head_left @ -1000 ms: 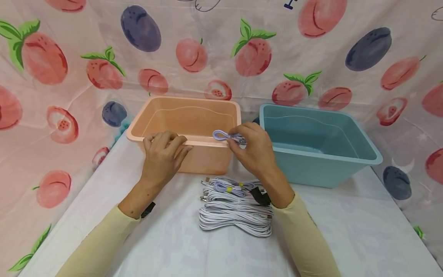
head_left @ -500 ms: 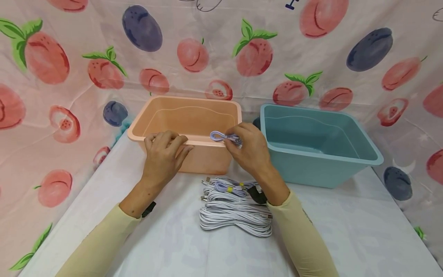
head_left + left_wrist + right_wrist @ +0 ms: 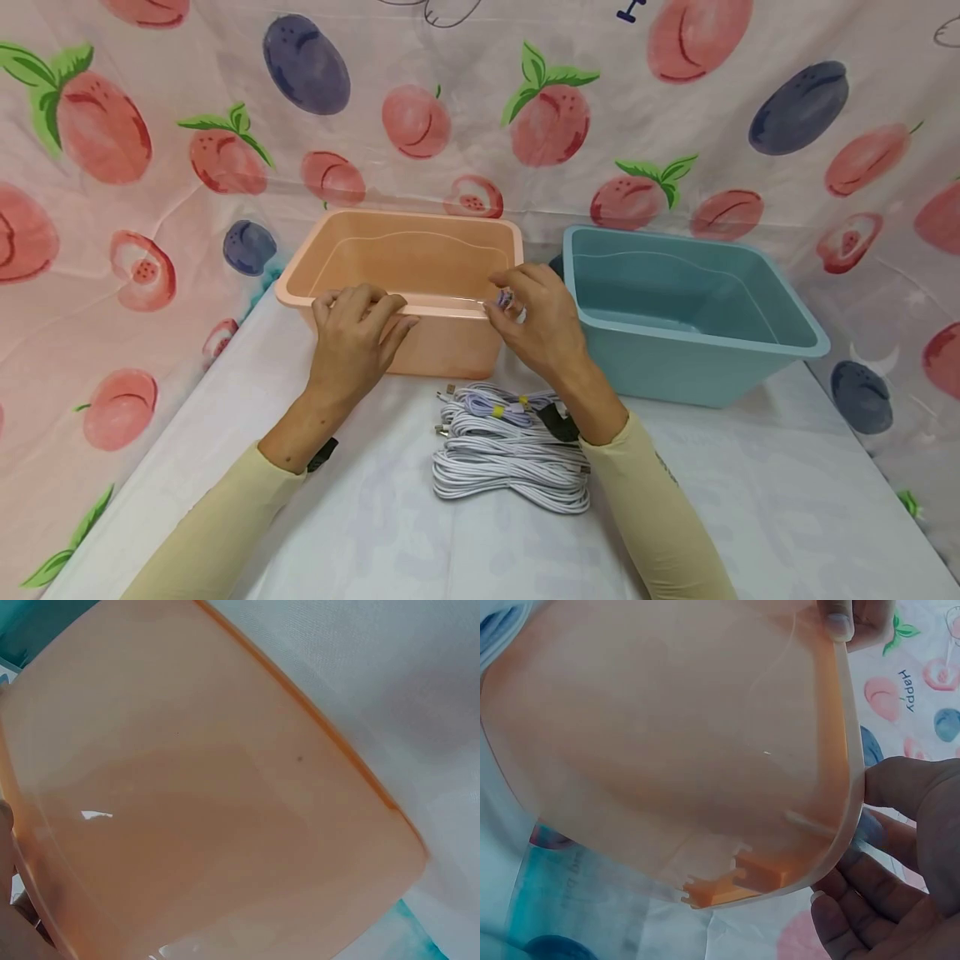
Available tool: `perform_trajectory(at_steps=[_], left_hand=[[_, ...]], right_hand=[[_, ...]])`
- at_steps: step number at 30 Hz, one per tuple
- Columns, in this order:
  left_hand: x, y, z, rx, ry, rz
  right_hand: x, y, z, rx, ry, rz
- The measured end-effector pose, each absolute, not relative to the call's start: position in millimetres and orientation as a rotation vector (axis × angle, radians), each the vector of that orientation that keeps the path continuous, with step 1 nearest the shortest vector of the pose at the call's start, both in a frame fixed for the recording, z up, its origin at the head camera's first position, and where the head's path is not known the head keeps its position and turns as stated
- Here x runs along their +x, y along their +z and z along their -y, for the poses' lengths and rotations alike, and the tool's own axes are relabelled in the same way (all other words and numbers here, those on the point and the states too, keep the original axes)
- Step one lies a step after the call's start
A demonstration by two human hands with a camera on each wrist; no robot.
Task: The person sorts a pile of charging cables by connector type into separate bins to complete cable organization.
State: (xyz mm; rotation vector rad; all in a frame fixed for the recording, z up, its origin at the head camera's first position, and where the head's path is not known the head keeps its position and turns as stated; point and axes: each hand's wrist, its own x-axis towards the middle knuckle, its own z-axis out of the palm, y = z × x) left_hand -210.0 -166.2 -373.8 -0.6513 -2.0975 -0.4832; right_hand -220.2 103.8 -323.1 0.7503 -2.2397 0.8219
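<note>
My left hand (image 3: 352, 329) grips the front rim of the orange plastic bin (image 3: 442, 346), its fingers over the edge and its thumb on the outer side. At the bin's front right corner, my right hand (image 3: 543, 321) has its thumb and forefinger spread apart. Through that gap shows a small bit of a lavender cable bundle (image 3: 506, 298), mostly hidden by the fingers. In the right wrist view the fingers of my right hand (image 3: 900, 855) stand at the rim with no cable visible between them. A pile of coiled white cables (image 3: 510, 475) lies on the table before the bin.
A teal bin (image 3: 675, 367) stands to the right of the orange one. On the pile rests a lavender cable coil (image 3: 498, 406) with yellow ties. A white cloth (image 3: 405, 533) covers the table, and a fruit-print curtain (image 3: 480, 50) hangs behind.
My right hand has shifted slightly left, then its thumb and forefinger have parted. The cable bundle's loop that stuck out over the orange bin no longer shows. My left hand stays put.
</note>
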Motion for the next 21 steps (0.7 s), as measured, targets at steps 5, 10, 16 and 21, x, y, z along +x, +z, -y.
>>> perform_trajectory(at_steps=[5, 10, 16, 21], left_hand=[[-211.4, -375.0, 166.6, -0.656, -0.467, 2.090], [-211.6, -374.8, 167.0, -0.657, -0.466, 2.086], [-211.3, -374.6, 166.9, -0.654, -0.472, 2.086], [-211.7, -374.6, 166.6, -0.656, -0.479, 2.085]], right_hand=[[-218.9, -324.3, -105.8, 0.751, 0.837, 2.238], [-215.4, -324.1, -109.4, 0.768, 0.837, 2.237], [-209.9, -323.7, -114.7, 0.781, 0.811, 2.255], [-203.9, -324.6, -118.6, 0.781, 0.784, 2.265]])
